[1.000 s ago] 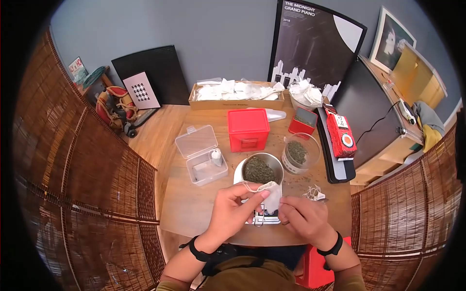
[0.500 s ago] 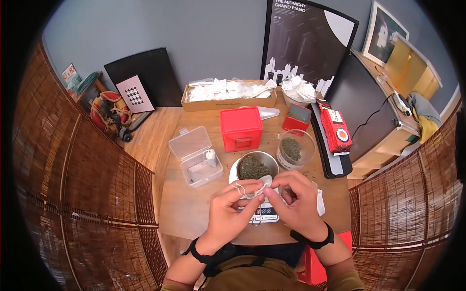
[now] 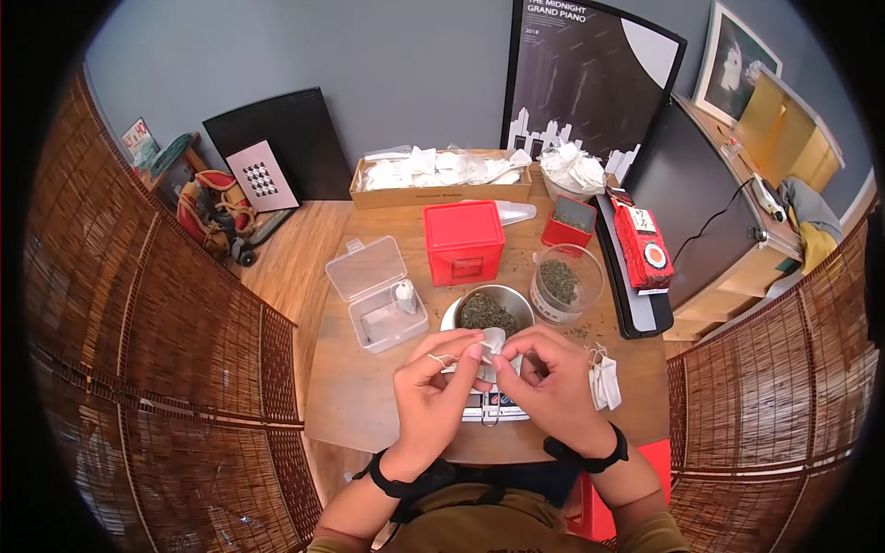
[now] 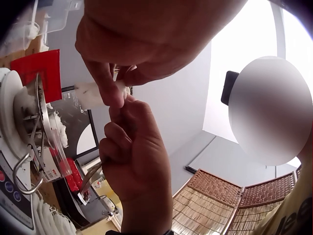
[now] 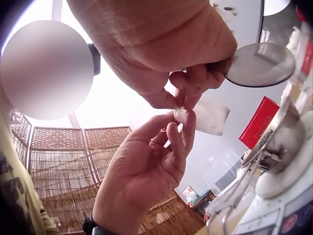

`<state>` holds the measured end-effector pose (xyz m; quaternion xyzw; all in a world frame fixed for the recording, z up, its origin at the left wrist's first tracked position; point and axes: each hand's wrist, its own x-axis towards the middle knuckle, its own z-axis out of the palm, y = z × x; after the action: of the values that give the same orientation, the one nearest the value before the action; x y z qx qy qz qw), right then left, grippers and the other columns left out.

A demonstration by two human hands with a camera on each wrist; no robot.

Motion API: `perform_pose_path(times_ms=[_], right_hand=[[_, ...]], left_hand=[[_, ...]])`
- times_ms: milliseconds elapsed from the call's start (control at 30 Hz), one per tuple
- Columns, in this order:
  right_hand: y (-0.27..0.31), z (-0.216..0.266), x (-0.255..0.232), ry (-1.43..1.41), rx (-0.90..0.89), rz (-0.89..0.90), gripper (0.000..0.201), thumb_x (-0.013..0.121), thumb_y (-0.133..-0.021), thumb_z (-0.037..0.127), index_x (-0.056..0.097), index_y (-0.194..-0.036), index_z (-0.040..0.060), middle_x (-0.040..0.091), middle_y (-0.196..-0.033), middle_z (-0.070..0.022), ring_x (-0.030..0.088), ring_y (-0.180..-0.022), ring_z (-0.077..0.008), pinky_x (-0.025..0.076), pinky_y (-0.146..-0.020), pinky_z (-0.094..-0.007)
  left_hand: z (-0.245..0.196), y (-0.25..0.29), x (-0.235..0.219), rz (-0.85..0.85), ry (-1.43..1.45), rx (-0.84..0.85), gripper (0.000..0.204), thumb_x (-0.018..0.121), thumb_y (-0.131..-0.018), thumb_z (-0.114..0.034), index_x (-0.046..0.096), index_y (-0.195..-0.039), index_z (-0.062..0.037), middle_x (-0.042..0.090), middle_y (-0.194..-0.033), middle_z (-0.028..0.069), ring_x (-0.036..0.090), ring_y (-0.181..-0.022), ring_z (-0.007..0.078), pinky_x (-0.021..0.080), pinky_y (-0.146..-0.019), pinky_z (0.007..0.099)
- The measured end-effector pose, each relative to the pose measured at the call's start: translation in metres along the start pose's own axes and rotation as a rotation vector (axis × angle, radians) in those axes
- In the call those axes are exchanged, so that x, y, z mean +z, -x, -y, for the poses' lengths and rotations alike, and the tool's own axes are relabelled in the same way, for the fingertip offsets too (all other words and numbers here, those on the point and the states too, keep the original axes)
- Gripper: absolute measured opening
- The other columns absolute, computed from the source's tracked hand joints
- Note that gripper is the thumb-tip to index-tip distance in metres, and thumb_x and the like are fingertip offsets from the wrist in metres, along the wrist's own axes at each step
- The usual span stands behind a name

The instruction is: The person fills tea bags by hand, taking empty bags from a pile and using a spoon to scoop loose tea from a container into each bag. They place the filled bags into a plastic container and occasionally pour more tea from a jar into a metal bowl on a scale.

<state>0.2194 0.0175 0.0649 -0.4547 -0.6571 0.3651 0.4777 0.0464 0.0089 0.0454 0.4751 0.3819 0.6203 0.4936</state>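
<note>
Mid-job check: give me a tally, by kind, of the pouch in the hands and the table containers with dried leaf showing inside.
White pouch between left hand and right hand: 1
Metal bowl on the scale: 1
Clear round tub: 1
Small red tin: 1
Total: 4

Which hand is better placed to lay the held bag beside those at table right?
Right, likely: the right hand is nearer the loose bags, while the left hand would reach across. Both pinch the bag. Caveat: the right also seems to hold a spoon.
</note>
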Motion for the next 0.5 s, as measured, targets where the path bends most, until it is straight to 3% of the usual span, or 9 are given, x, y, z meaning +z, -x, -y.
perform_pose_path(times_ms=[200, 300, 367, 500], right_hand=[[-0.002, -0.002, 0.004, 0.04, -0.032, 0.031, 0.01, 0.081, -0.094, 0.004, 0.074, -0.1, -0.0008, 0.067, -0.094, -0.0027, 0.043, -0.058, -0.0029, 0.032, -0.053, -0.0254], [-0.004, -0.009, 0.007, -0.023, 0.003, -0.029, 0.009, 0.081, -0.095, 0.004, 0.074, -0.1, -0.0002, 0.066, -0.093, -0.0017, 0.043, -0.059, -0.0023, 0.032, -0.053, -0.0252], [-0.006, -0.011, 0.01, -0.094, 0.017, -0.098, 0.009, 0.081, -0.096, 0.005, 0.074, -0.099, 0.0005, 0.065, -0.091, -0.0003, 0.043, -0.059, -0.0018, 0.032, -0.053, -0.0248], [-0.008, -0.018, 0.011, -0.068, -0.005, -0.118, 0.009, 0.081, -0.097, 0.006, 0.074, -0.099, 0.0004, 0.065, -0.09, 0.0003, 0.043, -0.059, -0.0013, 0.032, -0.053, -0.024]], left_hand=[[0.003, 0.001, -0.001, -0.095, -0.185, 0.01, 0.018, 0.072, -0.106, -0.004, 0.081, -0.12, 0.0013, 0.068, -0.111, 0.0096, 0.072, -0.089, 0.0121, 0.06, -0.061, 0.0234], [0.001, 0.002, -0.001, -0.057, -0.159, -0.084, 0.023, 0.072, -0.106, -0.006, 0.078, -0.127, 0.0007, 0.069, -0.11, 0.0084, 0.073, -0.087, 0.0122, 0.057, -0.057, 0.0228], [0.005, 0.003, -0.001, -0.088, 0.005, -0.119, 0.025, 0.07, -0.108, -0.007, 0.073, -0.13, 0.0046, 0.072, -0.109, 0.0083, 0.075, -0.087, 0.0144, 0.057, -0.057, 0.0224], [0.014, 0.006, -0.003, -0.101, 0.11, -0.055, 0.023, 0.07, -0.107, -0.004, 0.069, -0.128, 0.0076, 0.075, -0.107, 0.0111, 0.077, -0.091, 0.0158, 0.06, -0.058, 0.0238]])
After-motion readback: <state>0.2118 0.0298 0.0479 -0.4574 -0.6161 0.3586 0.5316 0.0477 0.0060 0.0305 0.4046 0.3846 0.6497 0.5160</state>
